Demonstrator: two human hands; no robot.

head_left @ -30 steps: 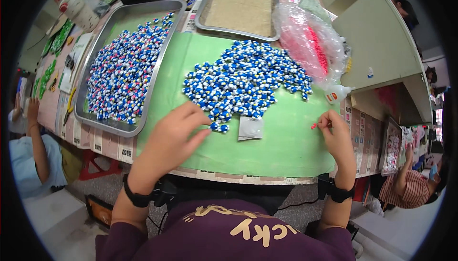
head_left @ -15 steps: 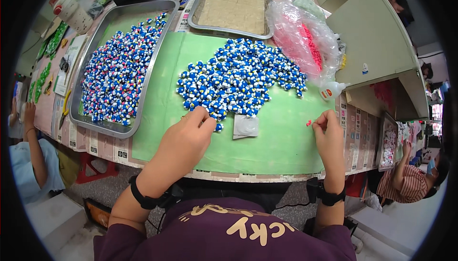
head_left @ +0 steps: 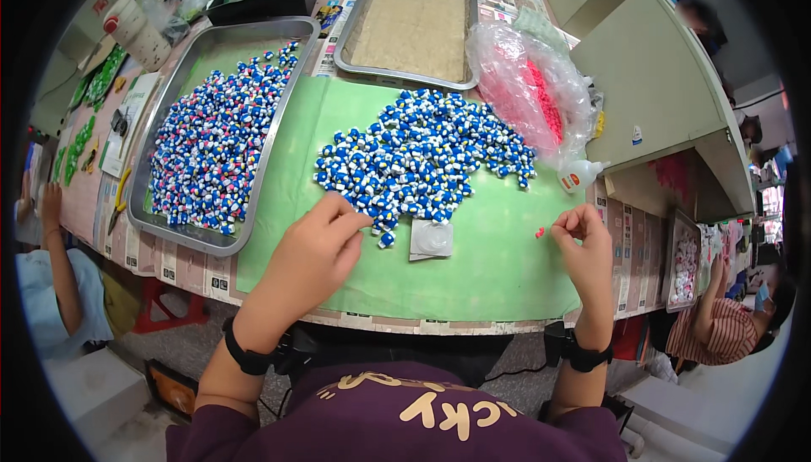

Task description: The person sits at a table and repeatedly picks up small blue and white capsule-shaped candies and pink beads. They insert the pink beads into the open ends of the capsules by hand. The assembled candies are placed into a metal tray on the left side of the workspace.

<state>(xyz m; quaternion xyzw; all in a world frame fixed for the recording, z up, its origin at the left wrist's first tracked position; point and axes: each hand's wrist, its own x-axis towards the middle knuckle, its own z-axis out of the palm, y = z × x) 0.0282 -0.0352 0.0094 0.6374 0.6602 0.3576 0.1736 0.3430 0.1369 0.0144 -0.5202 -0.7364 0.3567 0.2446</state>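
From the person's head, the left of two side-by-side fisheye cameras looks down and forward over the purple shirt (head_left: 338,428) onto the table (head_left: 631,217), near enough to frame the left hand (head_left: 317,247) and right hand (head_left: 585,244) whole, straight edges bending rimward.

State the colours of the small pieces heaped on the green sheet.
The small pieces are blue and white with yellow touches, best seen in the head view.

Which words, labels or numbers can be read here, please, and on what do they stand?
Large cream lettering, not copied here: purple cloth shirt.
Print, too small: white plastic squeeze bottle.
Dark print, too blurred: pinkish patterned table covering.
Blue-white sticker, unreadable: beige cabinet panel.
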